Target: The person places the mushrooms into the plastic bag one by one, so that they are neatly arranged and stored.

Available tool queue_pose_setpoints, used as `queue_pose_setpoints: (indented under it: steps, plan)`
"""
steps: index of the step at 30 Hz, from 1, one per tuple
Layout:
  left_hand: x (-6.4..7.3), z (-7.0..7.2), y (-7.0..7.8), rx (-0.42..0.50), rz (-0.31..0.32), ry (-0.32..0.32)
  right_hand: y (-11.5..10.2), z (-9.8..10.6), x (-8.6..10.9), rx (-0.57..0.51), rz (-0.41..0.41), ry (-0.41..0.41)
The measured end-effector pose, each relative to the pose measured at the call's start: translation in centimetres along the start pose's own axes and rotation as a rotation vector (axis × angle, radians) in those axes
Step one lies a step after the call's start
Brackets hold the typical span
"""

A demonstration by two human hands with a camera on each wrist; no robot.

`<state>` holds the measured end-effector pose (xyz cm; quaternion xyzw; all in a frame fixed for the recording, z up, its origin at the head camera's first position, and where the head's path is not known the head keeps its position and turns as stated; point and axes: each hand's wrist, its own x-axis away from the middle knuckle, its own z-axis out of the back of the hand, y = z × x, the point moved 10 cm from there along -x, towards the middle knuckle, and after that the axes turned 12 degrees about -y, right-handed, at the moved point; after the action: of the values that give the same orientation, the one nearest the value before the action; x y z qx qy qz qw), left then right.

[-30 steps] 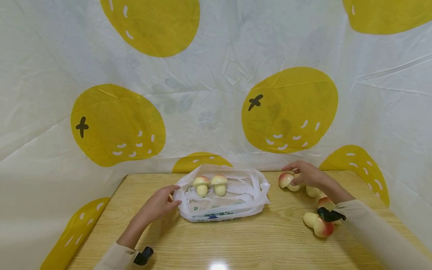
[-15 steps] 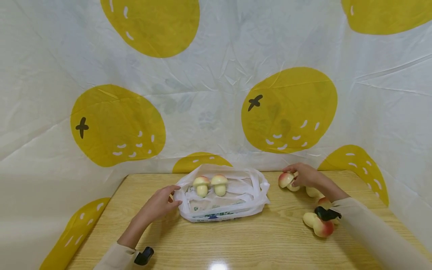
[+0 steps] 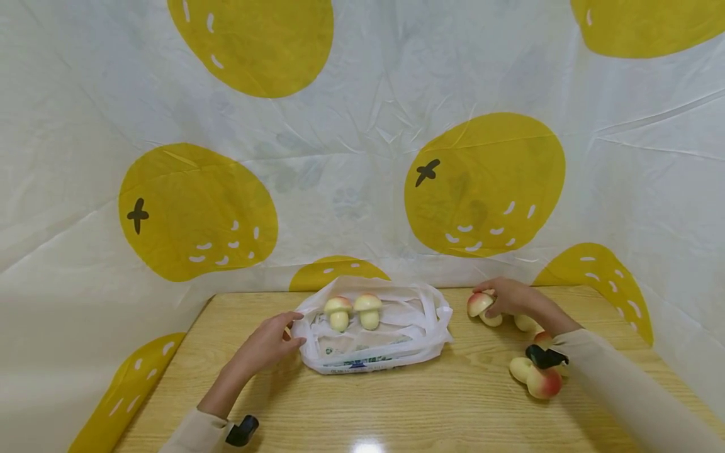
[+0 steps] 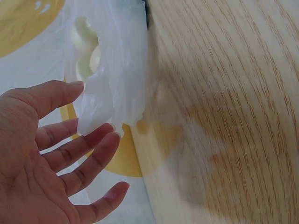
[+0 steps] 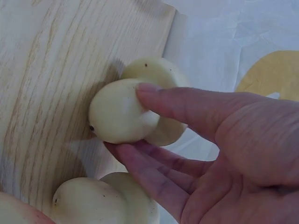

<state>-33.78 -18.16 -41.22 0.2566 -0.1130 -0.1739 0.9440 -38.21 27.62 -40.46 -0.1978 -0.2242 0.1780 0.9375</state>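
At the back right of the table, my right hand (image 3: pixel 514 298) pinches a toy mushroom (image 3: pixel 479 304) with a red-tinged cap. In the right wrist view the thumb lies on top of its pale rounded stem (image 5: pixel 120 112), with fingers beneath. A white plastic bag (image 3: pixel 406 316) lies spread on the table, and two toy mushrooms (image 3: pixel 368 311) sit on or in it. My left hand (image 3: pixel 265 344) is at the bag's left edge, thumb and fingers spread apart; the fingertips appear to touch the plastic (image 4: pixel 122 88) in the left wrist view.
More toy mushrooms stand on the right side, one (image 3: pixel 542 382) lying near the right sleeve (image 3: pixel 614 371) and others partly hidden under that arm. A fruit-printed cloth (image 3: pixel 351 207) hangs right behind the wooden table (image 3: pixel 362 409).
My right hand has lowered slightly and closed its thumb and fingers on the mushroom, which has hardly moved. The left hand and the bag look the same.
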Motion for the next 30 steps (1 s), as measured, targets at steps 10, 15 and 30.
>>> queue_pose_setpoints:
  steps: [10, 15, 30]
  plan:
    - [0.0, -0.1, 0.0, 0.002, 0.008, -0.004, 0.2, -0.2, 0.4, -0.087, 0.016, -0.009]
    - [0.0, -0.1, 0.0, 0.004, 0.004, -0.001, -0.2, -0.2, 0.4, -0.225, 0.080, -0.020]
    - [-0.1, -0.1, 0.0, 0.006, 0.002, -0.006, -3.1, 1.2, 1.1, -0.375, 0.192, 0.015]
